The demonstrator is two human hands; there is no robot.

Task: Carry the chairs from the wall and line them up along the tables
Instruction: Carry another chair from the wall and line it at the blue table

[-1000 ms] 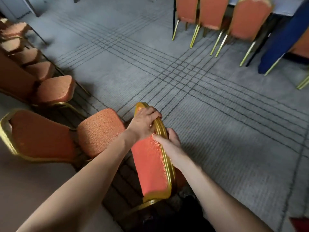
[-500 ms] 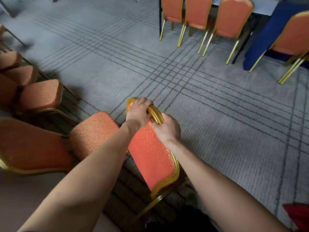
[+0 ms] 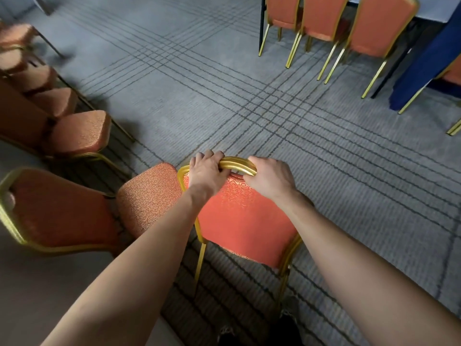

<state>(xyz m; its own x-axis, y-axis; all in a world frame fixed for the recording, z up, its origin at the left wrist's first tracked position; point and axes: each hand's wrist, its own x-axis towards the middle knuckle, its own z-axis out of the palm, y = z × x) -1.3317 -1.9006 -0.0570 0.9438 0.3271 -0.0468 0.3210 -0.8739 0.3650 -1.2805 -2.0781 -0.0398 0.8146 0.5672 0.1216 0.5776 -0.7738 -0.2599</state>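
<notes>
The chair [image 3: 245, 221] stands at lower centre of the frame, backrest toward the camera. The left hand [image 3: 207, 172] and right hand [image 3: 270, 181] both clamp its gold top rail, fingers curled over, close together.

Hazard 1: its left frame edge sits just beside the neighbouring chair [image 3: 147, 199]; a leftward swing likely strikes that seat.

Hazard 2: with 2 high, central grips, the legs may pendulum and snag the carpet [image 3: 249, 96].

Hazard 3: the lined-up chairs [image 3: 321, 16] at upper right leave tight placement clearance.
</notes>
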